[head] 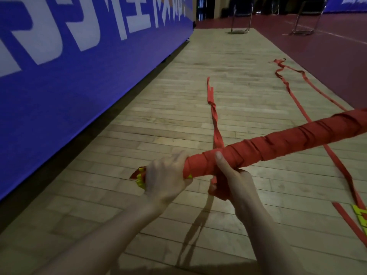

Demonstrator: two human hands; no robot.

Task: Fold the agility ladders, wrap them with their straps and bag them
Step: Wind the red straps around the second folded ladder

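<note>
A folded agility ladder bundle (pixel 288 139), wound along its length in red strap, slants from lower centre up to the right edge. My left hand (pixel 166 175) grips its near end, where yellow rung tips (pixel 141 180) stick out. My right hand (pixel 228 179) holds the bundle just beside it, thumb on top, with red strap bunched under its fingers. A loose red strap tail (pixel 213 112) runs from the bundle away across the floor.
Another red strap (pixel 297 100) trails over the wooden floor on the right, ending near yellow rungs (pixel 361 215) at the right edge. A blue banner wall (pixel 79 56) lines the left side. Two metal chair frames (pixel 241 18) stand on the dark red court far back.
</note>
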